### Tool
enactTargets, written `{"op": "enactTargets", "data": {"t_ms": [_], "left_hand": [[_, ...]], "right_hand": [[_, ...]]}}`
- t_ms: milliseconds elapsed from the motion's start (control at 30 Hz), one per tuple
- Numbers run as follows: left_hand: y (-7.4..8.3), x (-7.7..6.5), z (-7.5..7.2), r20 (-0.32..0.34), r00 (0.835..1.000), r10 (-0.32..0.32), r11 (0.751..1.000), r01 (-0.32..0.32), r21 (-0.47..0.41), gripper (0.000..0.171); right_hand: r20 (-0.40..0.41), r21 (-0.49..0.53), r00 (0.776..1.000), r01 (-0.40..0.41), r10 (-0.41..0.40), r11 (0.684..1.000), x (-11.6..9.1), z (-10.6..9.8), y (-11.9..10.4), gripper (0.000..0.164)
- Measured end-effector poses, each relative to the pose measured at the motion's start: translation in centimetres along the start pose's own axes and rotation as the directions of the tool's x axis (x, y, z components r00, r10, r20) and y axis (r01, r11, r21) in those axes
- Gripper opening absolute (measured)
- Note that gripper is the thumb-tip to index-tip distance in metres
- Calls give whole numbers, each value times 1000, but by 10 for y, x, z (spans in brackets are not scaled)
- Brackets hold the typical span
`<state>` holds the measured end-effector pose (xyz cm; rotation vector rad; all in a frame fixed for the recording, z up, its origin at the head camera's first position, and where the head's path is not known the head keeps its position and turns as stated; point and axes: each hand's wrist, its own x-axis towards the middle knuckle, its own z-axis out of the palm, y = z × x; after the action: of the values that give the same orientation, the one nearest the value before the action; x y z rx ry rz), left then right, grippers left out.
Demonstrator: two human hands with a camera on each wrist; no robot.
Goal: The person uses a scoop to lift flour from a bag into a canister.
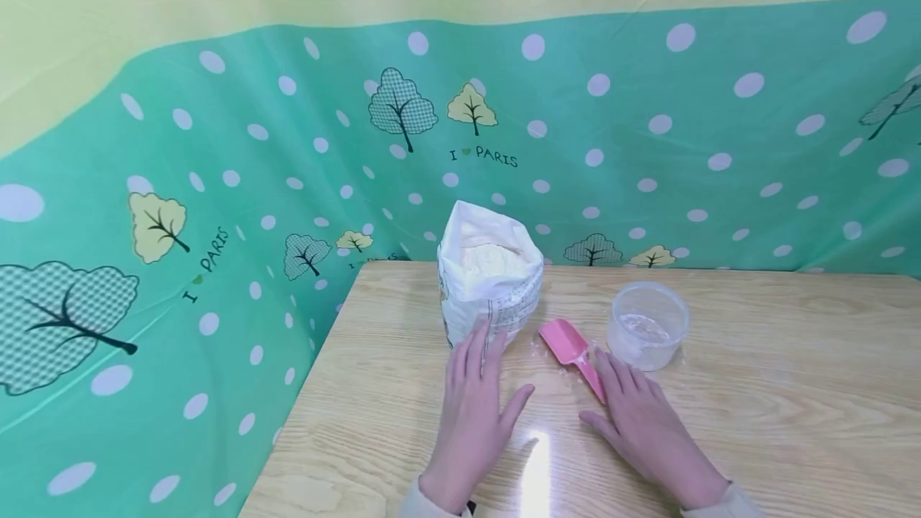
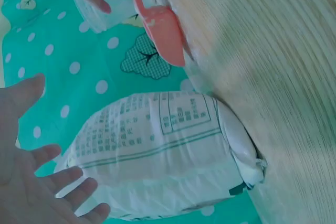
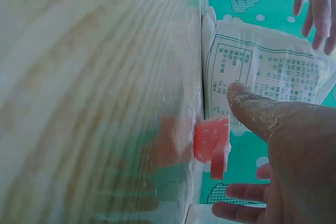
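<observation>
A white printed bag [image 1: 496,306] of flour-like powder stands upright with its top open. In front of it, my left hand [image 1: 471,422] has its fingers spread and holds nothing; in the left wrist view its fingers point toward the bag's printed side. A pink scoop [image 1: 564,340] lies on the table to the right of the bag, handle toward me. Just beside that handle is my right hand [image 1: 643,426], fingers extended and holding nothing. White powder dusts its thumb [image 3: 257,111] in the right wrist view.
Behind the right hand sits a clear round plastic tub [image 1: 647,326] with white residue inside. Traces of powder lie around the scoop on the wooden table [image 1: 791,390]. A green dotted cloth [image 1: 576,166] hangs along the table's back and left sides.
</observation>
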<state>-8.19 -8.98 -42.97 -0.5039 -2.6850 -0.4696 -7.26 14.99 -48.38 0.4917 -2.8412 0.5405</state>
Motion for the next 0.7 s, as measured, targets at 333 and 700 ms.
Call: {"op": "enactTargets", "data": {"t_ms": [333,700], "left_hand": [[-20,4,-2,-66,996,-52,998,49,-35,84],[-37,10,-2,-21,988,-152,986,150,-78,87]], "right_hand": [[63,28,997,-47,45,999,7,-1,-2,88],[58,-23,998,-34,36,999,16,0,-4,81]]}}
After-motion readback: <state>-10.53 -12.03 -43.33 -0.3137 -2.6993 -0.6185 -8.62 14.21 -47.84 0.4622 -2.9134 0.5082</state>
